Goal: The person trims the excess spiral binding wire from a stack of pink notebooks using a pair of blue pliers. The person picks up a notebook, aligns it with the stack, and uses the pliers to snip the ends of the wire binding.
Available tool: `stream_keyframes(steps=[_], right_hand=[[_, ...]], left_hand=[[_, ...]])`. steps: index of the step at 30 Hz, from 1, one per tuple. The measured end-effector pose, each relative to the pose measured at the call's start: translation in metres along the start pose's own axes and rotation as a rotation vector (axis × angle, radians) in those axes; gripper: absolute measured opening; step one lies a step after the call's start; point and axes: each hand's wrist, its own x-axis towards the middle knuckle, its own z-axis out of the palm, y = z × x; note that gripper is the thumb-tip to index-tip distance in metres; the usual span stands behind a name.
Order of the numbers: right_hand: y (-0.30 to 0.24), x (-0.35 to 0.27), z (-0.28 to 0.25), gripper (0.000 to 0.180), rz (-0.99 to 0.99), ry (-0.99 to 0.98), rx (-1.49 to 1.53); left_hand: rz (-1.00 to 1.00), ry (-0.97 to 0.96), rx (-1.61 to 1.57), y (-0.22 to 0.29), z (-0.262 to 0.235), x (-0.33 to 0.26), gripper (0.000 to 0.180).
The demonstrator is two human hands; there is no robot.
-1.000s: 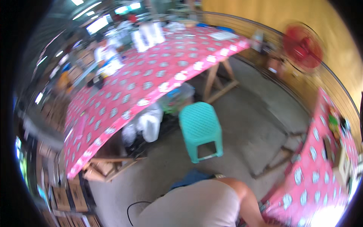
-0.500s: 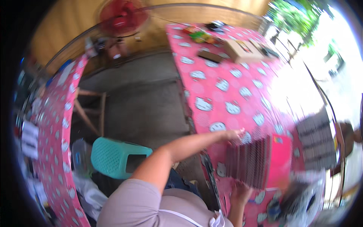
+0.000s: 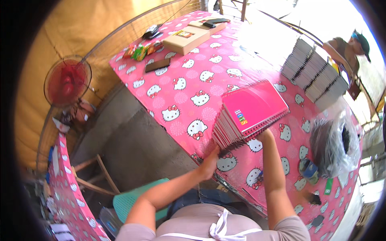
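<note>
A thick stack of spiral notebooks [image 3: 259,106] with a bright pink top cover is between my two hands, over the pink tablecloth [image 3: 209,126]. It leans, with its page edges fanned toward the left and the wire bindings along the near side. My left hand [image 3: 211,160] grips the near left corner low on the stack. My right hand [image 3: 265,135] holds the near right side, its fingers partly hidden under the bindings. Beyond to the right stands a tall block of stacked notebooks [image 3: 315,74] with pale page edges and dark bindings.
Right of me lie a clear plastic bag [image 3: 337,140] with dark contents and a small jar [image 3: 309,170]. Cardboard boxes [image 3: 187,39], a dark brown flat case [image 3: 157,65] and colourful packets [image 3: 140,52] lie farther off. A green stool [image 3: 136,199] and red fan [image 3: 67,82] stand left. Another person [image 3: 345,52] is behind the tall notebooks.
My view has swung to the right. The notebook stack has turned so its pink cover faces up, and my left hand has moved from its far side to its near left corner.
</note>
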Motion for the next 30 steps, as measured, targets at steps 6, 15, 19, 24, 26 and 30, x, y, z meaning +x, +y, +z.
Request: stream_keyframes(steps=[6,15,19,24,26,30], right_hand=[[-0.009,0.034,0.003,0.045,0.016,0.213,0.869],[-0.109,-0.074,-0.007,0.089,-0.841,1.07,0.322],[-0.151,-0.09,-0.009,0.095,-0.941,1.104,0.206],[-0.109,-0.132,-0.024,0.09,-0.973,1.107,0.099],[-0.064,-0.171,-0.024,0.086,-0.734,0.81,-0.164],[0.02,-0.229,-0.002,0.086,-0.293,0.245,-0.614]], left_hand=[[-0.056,0.221,-0.36,0.029,0.029,-0.003,0.046],[0.735,0.331,0.236,0.176,0.049,0.026,0.069],[0.791,0.294,0.268,0.166,0.092,0.033,0.065],[0.834,0.421,0.291,0.169,0.087,0.028,0.057],[0.932,0.52,0.412,0.173,0.079,0.022,0.051],[1.05,0.453,0.51,0.163,0.082,-0.015,0.037]])
